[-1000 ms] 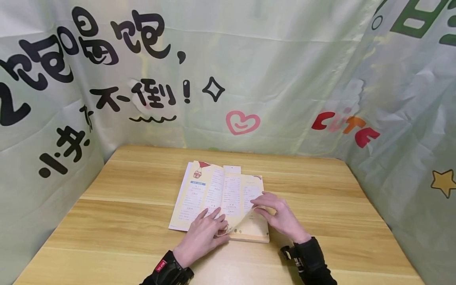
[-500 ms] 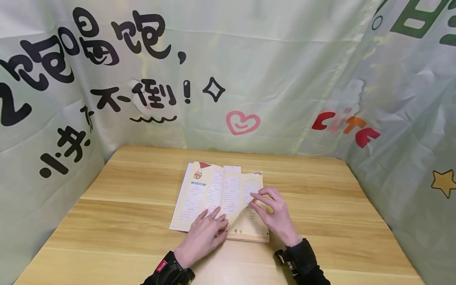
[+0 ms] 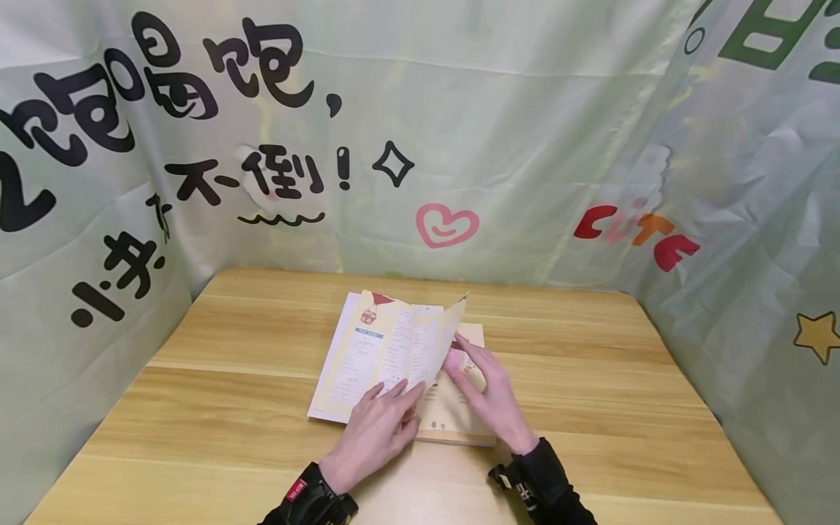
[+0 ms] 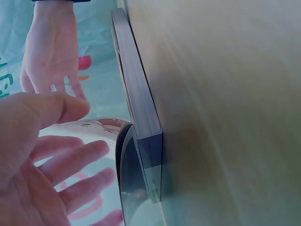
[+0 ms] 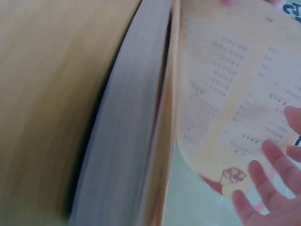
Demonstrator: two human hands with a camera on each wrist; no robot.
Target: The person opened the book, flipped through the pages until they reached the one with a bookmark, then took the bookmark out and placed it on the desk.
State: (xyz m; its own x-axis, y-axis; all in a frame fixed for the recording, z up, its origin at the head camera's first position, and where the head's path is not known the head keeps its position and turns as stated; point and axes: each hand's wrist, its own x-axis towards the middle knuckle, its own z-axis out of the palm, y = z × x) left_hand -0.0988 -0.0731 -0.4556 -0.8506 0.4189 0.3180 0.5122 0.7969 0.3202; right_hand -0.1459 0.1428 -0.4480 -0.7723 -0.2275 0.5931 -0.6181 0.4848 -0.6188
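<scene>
An open book (image 3: 344, 364) lies on the wooden table, its printed left page flat. Its right-hand page (image 3: 433, 346) is raised and curved, tilting toward the left over a cream page with a pink picture. The left hand (image 3: 375, 437) rests on the lower middle of the book, fingers extended. Against the raised page's right side is the right hand (image 3: 488, 397), with fingers fairly straight. In the right wrist view, spread fingers of the right hand (image 5: 270, 193) are by the printed page (image 5: 221, 94). The left wrist view has the book's thick page edges (image 4: 136, 80) side-on.
The wooden table (image 3: 262, 350) extends around the book. A pale cloth backdrop (image 3: 525, 146) with black characters, a pink heart and coloured letters hangs behind and at both sides. A small white tab (image 3: 428, 308) sticks out behind the book's top edge.
The right hand has moved to the left, and the page has gone from a lifted lower corner to standing up and leaning left. The left hand stays nearly in place.
</scene>
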